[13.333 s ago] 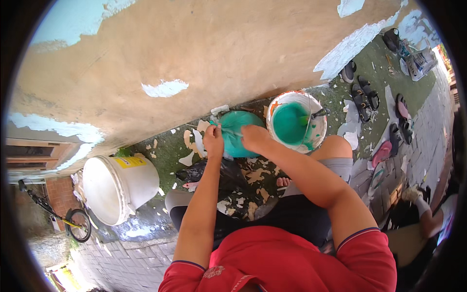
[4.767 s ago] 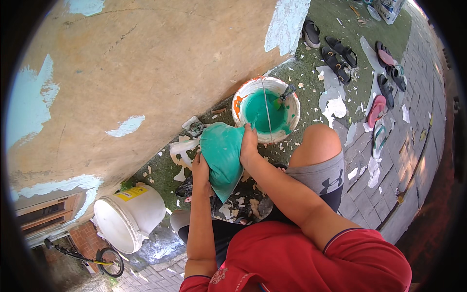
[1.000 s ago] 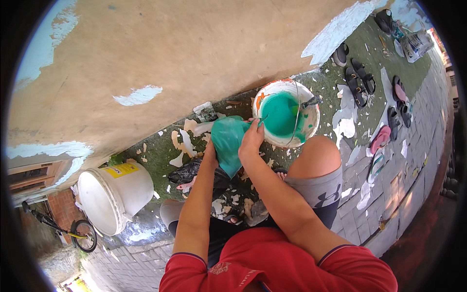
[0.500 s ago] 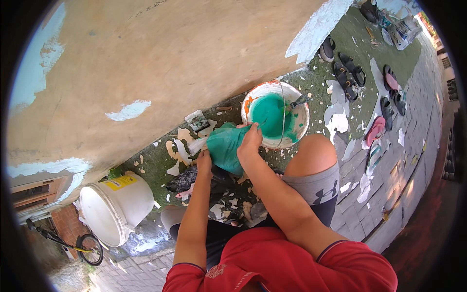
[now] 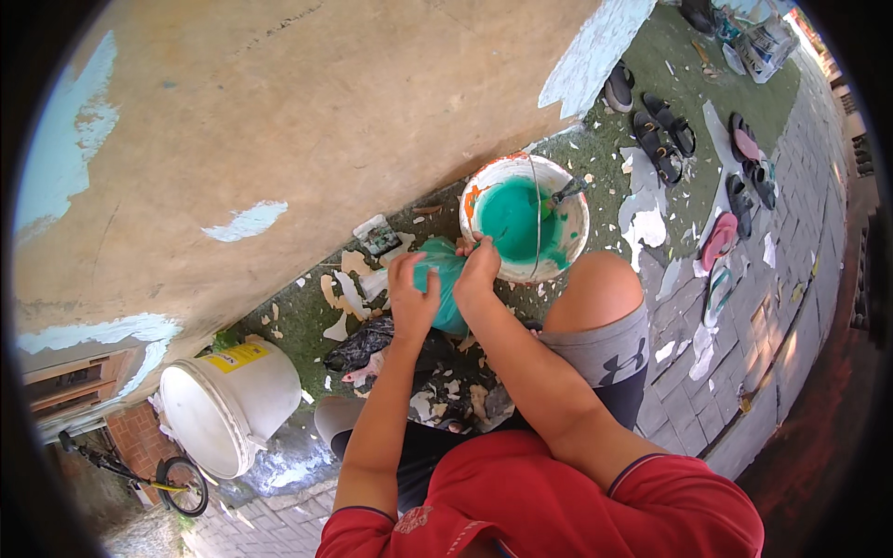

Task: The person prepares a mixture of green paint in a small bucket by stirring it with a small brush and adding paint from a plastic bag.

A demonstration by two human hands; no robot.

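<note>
My right hand point(image 5: 476, 272) pinches the gathered edge of a plastic bag point(image 5: 450, 302) that looks green, close to the bucket's near rim. My left hand point(image 5: 414, 299) is over the bag's left side, thumb and fingers apart and curved; nothing shows gripped in it. Part of the bag is hidden behind both hands. Just beyond, against the wall, stands a white bucket point(image 5: 580, 221) with green paint point(image 5: 510, 219) in it and a wire handle across its mouth. A dark-handled tool point(image 5: 569, 191) leans on its right rim, its lower end in the paint.
A large white lidded tub point(image 5: 265, 379) lies on its side at the left. Paint flakes litter the ground along the peeling wall point(image 5: 307, 121). A black plastic bag point(image 5: 363, 342) lies by my left forearm. Several sandals point(image 5: 659, 149) are scattered at the right.
My left hand has let go of the bag's left side and moved right and slightly up over it. The right hand keeps its hold near the bucket.
</note>
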